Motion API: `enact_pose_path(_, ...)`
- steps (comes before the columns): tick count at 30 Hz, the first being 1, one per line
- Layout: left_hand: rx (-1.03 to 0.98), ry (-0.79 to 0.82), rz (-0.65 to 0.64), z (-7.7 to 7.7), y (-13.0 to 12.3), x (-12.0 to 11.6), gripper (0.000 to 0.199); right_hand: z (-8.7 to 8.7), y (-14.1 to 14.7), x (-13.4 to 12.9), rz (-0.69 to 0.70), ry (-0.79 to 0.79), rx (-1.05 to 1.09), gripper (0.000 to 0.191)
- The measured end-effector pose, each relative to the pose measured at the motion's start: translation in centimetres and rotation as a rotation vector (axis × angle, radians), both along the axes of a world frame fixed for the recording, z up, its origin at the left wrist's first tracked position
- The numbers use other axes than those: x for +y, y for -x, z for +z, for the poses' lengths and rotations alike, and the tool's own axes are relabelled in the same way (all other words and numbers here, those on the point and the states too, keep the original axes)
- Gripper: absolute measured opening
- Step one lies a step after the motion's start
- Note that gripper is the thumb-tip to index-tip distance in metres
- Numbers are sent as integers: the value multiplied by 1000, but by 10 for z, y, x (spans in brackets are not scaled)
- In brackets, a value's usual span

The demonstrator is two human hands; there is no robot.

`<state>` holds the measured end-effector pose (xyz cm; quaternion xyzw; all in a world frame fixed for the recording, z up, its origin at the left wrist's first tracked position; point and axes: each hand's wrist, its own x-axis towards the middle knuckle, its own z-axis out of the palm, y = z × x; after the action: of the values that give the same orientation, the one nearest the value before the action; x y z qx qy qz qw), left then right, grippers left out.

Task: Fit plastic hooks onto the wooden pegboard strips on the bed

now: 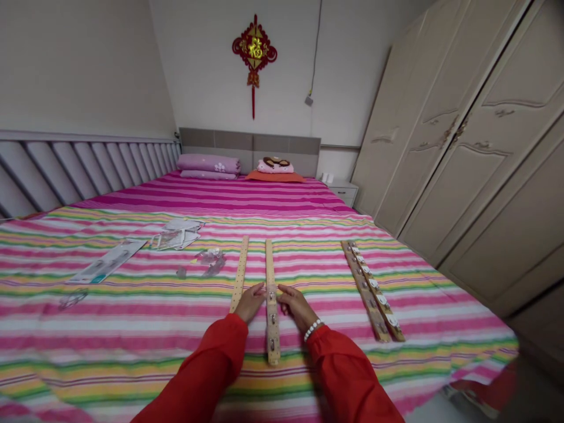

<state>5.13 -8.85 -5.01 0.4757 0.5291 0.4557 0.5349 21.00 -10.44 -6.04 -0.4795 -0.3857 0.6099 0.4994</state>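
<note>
A narrow pale wooden strip [270,264] lies lengthwise before me, with several metal hooks on clear backings along its near half. My left hand [250,302] rests at the strip's left edge, fingers stretched towards a hook [272,296]. On the other side, my right hand [297,306], with a white bead bracelet [312,329] at the wrist, reaches its index finger to the right edge, thumb apart. Neither hand is wrapped round the strip. Left of it lies a second wooden strip [241,270] with a row of small holes, partly behind my left hand.
Two strips with hooks [370,294] lie side by side at right, one with white pieces. At left are loose clear pieces [214,261], crumpled packaging [178,234], a flat clear pack [108,262] and a small clear item [73,298]. The striped bedspread [145,341] lies underneath; wardrobes [462,158] stand right.
</note>
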Motion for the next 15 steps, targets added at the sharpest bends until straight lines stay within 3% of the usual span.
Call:
enact_pose_path(8, 106, -33, -5, -4, 5, -39, 33, -2, -1, -26, -13, -51, 43, 66)
enact_pose_path(15, 110, 37, -4, -11, -2, -33, 28, 1, 1, -31, 7, -34, -9, 68)
